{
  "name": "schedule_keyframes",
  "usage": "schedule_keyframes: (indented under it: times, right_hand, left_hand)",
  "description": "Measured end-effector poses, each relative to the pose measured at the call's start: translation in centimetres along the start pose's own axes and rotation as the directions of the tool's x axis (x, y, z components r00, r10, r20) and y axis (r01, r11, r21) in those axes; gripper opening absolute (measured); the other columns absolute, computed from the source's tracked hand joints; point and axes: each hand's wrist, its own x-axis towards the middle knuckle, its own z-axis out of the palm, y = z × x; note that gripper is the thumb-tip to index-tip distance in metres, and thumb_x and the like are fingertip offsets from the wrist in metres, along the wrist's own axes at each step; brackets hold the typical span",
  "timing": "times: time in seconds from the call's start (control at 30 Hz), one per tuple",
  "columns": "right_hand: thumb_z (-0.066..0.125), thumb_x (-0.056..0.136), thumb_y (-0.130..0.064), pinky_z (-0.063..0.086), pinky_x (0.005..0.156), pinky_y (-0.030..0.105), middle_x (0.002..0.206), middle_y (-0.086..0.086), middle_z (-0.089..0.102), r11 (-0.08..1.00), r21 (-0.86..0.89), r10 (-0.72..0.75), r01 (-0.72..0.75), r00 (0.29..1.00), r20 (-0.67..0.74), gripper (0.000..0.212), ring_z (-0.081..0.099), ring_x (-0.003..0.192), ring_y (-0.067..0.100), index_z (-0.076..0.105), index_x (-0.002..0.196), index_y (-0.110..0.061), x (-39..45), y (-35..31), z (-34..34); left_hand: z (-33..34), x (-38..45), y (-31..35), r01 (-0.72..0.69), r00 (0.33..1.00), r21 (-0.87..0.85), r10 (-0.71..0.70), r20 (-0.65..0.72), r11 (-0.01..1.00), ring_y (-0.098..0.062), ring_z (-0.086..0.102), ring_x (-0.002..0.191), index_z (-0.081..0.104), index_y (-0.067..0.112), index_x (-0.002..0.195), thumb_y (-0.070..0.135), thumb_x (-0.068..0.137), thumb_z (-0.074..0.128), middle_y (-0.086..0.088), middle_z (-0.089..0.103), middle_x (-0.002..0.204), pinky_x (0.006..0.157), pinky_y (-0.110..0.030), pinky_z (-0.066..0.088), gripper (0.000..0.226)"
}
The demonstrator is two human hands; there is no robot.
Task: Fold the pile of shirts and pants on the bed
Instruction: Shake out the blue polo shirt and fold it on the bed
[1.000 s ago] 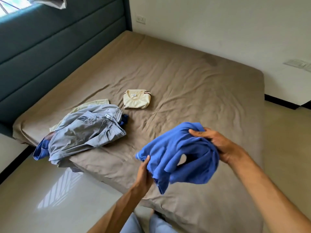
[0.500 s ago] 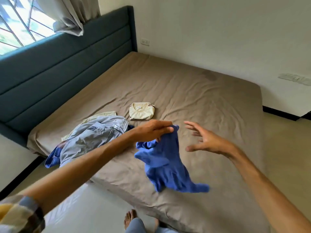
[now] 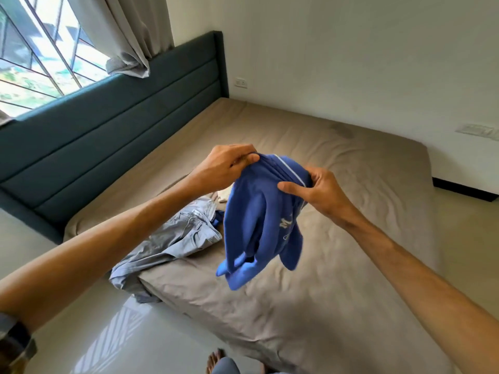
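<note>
A blue shirt (image 3: 260, 225) with white trim and white lettering hangs bunched in the air above the bed (image 3: 351, 238). My left hand (image 3: 229, 164) pinches its top edge at the left, and my right hand (image 3: 321, 191) grips the top at the right. Below my left arm a pile of grey pants (image 3: 175, 238) lies at the bed's near left edge, partly hanging over it. A sliver of a cream folded shirt (image 3: 224, 194) shows behind the blue shirt; most of it is hidden.
A teal padded headboard (image 3: 108, 136) runs along the left, under a window with a grey curtain (image 3: 127, 36). White walls bound the far side. Glossy floor (image 3: 108, 333) lies at the bed's near left, where my bare foot (image 3: 214, 360) stands.
My right hand, open half a second ago, has closed on the blue shirt. Both hands have lifted the shirt higher, and the camera has tilted upward.
</note>
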Motion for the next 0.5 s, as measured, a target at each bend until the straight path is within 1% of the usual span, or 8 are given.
schedule_keyframes:
  times: [0.07,0.13,0.2,0.27,0.33,0.4,0.47,0.5]
  right_hand:
    - [0.087,0.083,-0.022,0.060,0.076,0.031,0.100,0.002,0.078,0.999,0.003,-0.036,0.036,0.995,0.095,0.031,0.074,0.089,0.017,0.072,0.109,-0.015,1.0,-0.6,-0.4]
    - [0.085,0.085,-0.025,0.058,0.080,0.029,0.106,0.001,0.076,0.981,-0.190,0.012,0.038,0.967,0.256,0.036,0.073,0.096,0.015,0.069,0.117,-0.016,2.0,-0.3,-1.1]
    - [0.080,0.089,-0.027,0.052,0.069,0.030,0.092,0.002,0.073,0.860,-0.504,0.098,0.078,0.944,0.314,0.022,0.068,0.084,0.021,0.068,0.100,-0.013,2.7,1.0,-1.7]
    - [0.076,0.090,-0.023,0.047,0.065,0.034,0.076,-0.001,0.065,0.759,-0.646,0.108,0.084,0.962,0.252,0.018,0.063,0.072,0.023,0.061,0.081,-0.019,2.9,3.0,-2.6]
    - [0.075,0.091,-0.024,0.053,0.065,0.038,0.071,-0.003,0.065,0.772,-0.635,0.103,0.021,0.982,0.158,0.022,0.064,0.065,0.015,0.062,0.074,-0.026,2.7,4.7,-3.7]
    - [0.079,0.090,-0.029,0.050,0.062,0.033,0.065,-0.007,0.066,0.861,-0.503,0.135,-0.075,0.987,0.085,0.026,0.060,0.058,0.004,0.066,0.068,-0.029,2.1,5.0,-5.1]
    - [0.083,0.087,-0.036,0.043,0.062,0.029,0.066,-0.004,0.066,0.946,-0.275,0.191,-0.170,0.980,0.052,0.028,0.057,0.060,0.007,0.071,0.068,-0.019,1.3,3.9,-6.4]
    - [0.083,0.085,-0.039,0.043,0.063,0.029,0.068,0.002,0.067,0.965,-0.188,0.198,-0.184,0.978,0.058,0.031,0.058,0.064,0.011,0.073,0.073,-0.012,0.9,2.9,-7.0]
  left_hand:
    - [-0.5,0.2,0.1,0.113,0.984,-0.121,-0.128,-0.122,0.986,-0.004,0.049,0.066,0.060,0.032,0.086,0.029,0.110,0.051,0.011,0.057,0.070,0.064,-0.023,0.038,0.026]
    - [-1.2,0.3,0.0,0.154,0.968,-0.183,-0.186,-0.171,0.971,0.003,0.049,0.063,0.052,0.045,0.074,0.031,0.110,0.050,0.019,0.054,0.064,0.059,-0.015,0.035,0.039]
    - [-1.7,0.1,-0.3,0.154,0.972,-0.190,-0.183,-0.145,0.970,0.003,0.048,0.063,0.049,0.044,0.071,0.031,0.110,0.050,0.023,0.053,0.064,0.059,-0.013,0.034,0.041]
    - [-1.8,-0.3,-0.7,0.140,0.978,-0.190,-0.166,-0.129,0.972,0.001,0.047,0.062,0.047,0.038,0.072,0.030,0.110,0.051,0.022,0.052,0.063,0.060,-0.013,0.035,0.040]
    - [-1.8,-0.7,-1.2,0.120,0.984,-0.191,-0.143,-0.110,0.974,0.001,0.049,0.063,0.051,0.044,0.072,0.029,0.110,0.051,0.022,0.055,0.063,0.061,-0.014,0.035,0.041]
    - [-1.7,-0.9,-1.8,0.104,0.993,-0.170,-0.113,-0.042,0.980,0.003,0.054,0.067,0.057,0.047,0.083,0.030,0.110,0.052,0.024,0.061,0.068,0.067,-0.021,0.040,0.032]
    - [-1.5,-1.2,-3.0,0.139,0.981,-0.245,-0.099,0.169,0.960,-0.003,0.057,0.066,0.060,0.039,0.106,0.032,0.107,0.058,0.014,0.068,0.072,0.067,-0.031,0.045,0.007]
    - [-1.3,-1.3,-3.5,0.171,0.952,-0.310,-0.076,0.296,0.935,-0.013,0.057,0.063,0.055,0.034,0.120,0.032,0.104,0.063,0.001,0.067,0.070,0.061,-0.034,0.046,0.018]
